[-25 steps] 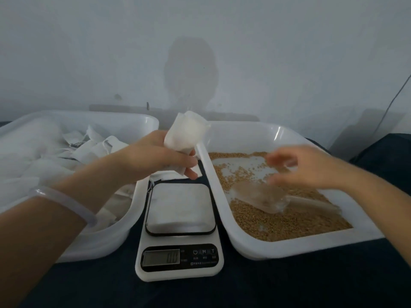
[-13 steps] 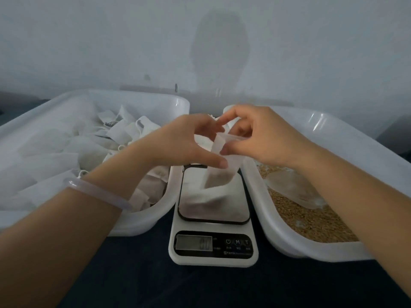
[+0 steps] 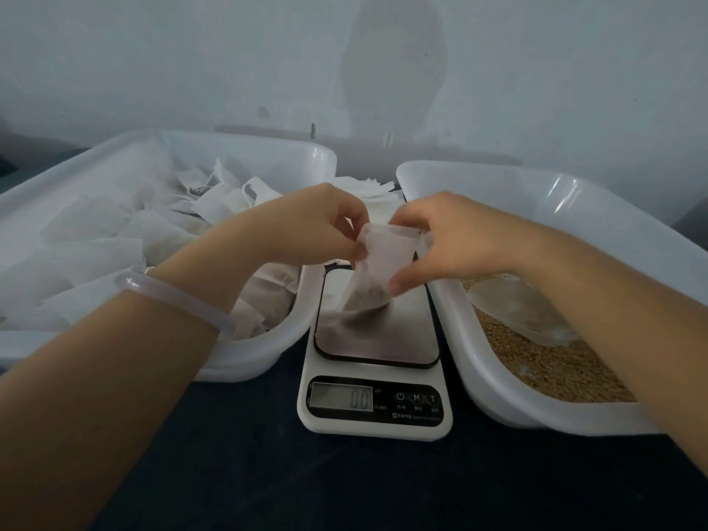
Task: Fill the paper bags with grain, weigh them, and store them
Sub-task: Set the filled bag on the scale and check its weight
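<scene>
bag [image 3: 373,272] mid-frame over scale [image 3: 375,335], grain at its bottom | my left hand [image 3: 306,228] and right hand [image 3: 452,239] pinch its mouth | filled, I judge; weighing, storing left | display reads zero

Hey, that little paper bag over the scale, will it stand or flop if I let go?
Probably flops: the paper bag looks thin and translucent, held up by the left hand and right hand. Likely light: grain fills only its bottom corner, so it may slump sideways.
</scene>
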`<state>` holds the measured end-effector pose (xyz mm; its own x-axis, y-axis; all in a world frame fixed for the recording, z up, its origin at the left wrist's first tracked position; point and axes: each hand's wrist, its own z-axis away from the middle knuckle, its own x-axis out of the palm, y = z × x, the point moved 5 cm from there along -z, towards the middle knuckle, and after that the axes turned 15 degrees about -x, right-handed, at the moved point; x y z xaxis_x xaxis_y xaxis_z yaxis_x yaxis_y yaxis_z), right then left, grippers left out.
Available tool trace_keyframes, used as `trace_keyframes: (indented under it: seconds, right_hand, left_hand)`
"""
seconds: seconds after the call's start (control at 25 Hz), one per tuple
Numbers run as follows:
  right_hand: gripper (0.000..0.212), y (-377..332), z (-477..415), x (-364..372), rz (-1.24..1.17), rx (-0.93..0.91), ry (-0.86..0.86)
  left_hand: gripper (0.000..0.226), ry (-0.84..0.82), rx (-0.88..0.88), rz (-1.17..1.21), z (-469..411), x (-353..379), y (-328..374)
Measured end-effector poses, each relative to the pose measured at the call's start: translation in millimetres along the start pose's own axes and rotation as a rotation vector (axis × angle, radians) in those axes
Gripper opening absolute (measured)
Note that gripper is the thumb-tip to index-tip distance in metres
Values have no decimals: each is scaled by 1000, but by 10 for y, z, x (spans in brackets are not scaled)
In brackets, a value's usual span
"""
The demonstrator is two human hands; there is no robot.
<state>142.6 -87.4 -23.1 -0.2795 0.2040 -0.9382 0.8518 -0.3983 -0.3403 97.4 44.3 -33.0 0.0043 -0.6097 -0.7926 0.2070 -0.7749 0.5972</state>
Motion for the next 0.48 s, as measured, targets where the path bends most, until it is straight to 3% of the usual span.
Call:
trace_keyframes:
  seconds: [0.12, 0.2, 0.32, 0.48]
  right_hand:
    - [21, -50, -30, 111, 106, -1, -110]
    - [28, -65, -53, 137, 133, 2, -116]
    - [24, -87, -65, 151, 147, -4, -150]
    - [21, -36, -89, 183, 158, 8, -121]
  left_hand:
    - [19, -71, -10, -115, 26, 67, 13]
    - [19, -99, -21, -278, 39, 153, 33]
    - [31, 21, -47, -428, -28, 182, 74]
    - [41, 75, -60, -431, -89, 207, 95]
